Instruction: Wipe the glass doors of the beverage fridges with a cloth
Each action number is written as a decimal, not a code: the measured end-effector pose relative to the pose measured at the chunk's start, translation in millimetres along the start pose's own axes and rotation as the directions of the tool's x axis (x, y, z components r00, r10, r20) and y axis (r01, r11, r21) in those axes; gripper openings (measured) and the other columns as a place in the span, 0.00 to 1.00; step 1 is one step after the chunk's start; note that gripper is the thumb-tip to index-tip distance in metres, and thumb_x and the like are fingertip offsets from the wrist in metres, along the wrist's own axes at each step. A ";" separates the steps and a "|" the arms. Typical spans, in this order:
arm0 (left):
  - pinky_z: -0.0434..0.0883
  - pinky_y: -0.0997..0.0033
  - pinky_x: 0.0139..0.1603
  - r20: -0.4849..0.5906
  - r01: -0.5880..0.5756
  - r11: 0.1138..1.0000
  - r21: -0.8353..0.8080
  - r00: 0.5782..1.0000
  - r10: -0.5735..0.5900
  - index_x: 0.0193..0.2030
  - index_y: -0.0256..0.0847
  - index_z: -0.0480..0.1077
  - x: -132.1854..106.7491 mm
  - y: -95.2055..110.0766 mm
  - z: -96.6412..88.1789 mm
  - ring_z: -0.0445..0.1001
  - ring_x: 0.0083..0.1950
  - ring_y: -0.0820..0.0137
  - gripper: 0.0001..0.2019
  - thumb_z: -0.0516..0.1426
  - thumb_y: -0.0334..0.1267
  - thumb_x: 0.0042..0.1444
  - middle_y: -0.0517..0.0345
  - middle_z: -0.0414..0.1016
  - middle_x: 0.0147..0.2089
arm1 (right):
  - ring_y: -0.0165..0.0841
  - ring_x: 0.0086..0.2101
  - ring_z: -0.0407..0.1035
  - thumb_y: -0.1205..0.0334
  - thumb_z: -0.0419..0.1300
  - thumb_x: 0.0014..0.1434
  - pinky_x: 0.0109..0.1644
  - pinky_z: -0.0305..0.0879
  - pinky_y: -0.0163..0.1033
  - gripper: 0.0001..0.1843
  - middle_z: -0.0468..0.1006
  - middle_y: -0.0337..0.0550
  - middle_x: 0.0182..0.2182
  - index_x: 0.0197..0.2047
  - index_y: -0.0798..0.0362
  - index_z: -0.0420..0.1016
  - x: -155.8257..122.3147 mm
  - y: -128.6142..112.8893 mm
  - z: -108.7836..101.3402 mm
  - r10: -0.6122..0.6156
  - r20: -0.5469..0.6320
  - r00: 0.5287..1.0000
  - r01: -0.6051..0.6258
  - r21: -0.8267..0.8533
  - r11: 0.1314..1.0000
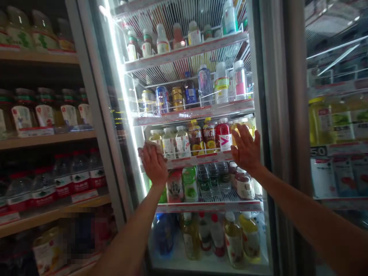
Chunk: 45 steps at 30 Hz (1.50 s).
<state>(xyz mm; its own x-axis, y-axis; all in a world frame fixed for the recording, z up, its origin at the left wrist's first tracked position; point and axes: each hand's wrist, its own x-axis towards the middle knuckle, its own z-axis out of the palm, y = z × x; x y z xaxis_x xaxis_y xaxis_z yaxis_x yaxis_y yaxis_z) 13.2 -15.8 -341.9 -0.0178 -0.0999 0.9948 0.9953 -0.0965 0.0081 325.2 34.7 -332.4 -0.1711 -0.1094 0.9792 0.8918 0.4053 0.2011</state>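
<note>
The glass door of a lit drinks fridge stands in front of me, with faint reflections on it. My left hand presses a pale, crumpled cloth against the glass at the left, in front of the middle shelf. Only a bit of the cloth shows past the fingers. Across from it, my right hand lies with fingers spread against the glass near the right edge, holding nothing. Behind the glass, between the hands, are a red-capped bottle and several iced tea bottles.
Wooden shelves with bottled drinks line the left side. A metal door frame rises at the right, beside another fridge section holding yellow bottles. More bottles and cans fill the shelves behind the glass.
</note>
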 end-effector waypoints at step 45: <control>0.48 0.45 0.68 -0.089 -0.017 1.000 -0.020 0.996 0.015 0.65 0.39 0.50 4.0 -40.8 -0.5 0.38 0.71 0.60 0.25 0.45 0.35 0.61 0.47 0.47 0.70 | 0.40 0.64 0.45 0.58 0.46 0.61 0.64 0.40 0.52 0.28 0.56 0.43 0.64 0.65 0.47 0.51 -2.0 2.7 1.1 -0.024 0.014 1.000 0.023 0.022 0.999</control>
<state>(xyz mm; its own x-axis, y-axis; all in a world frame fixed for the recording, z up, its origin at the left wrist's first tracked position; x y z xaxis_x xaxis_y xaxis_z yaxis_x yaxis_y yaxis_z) -27.5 -12.8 -338.3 -0.0111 -0.1889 0.9819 0.9933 -0.1148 -0.0109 327.5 37.0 -333.8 -0.1980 -0.1063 0.9744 0.8780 0.4228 0.2245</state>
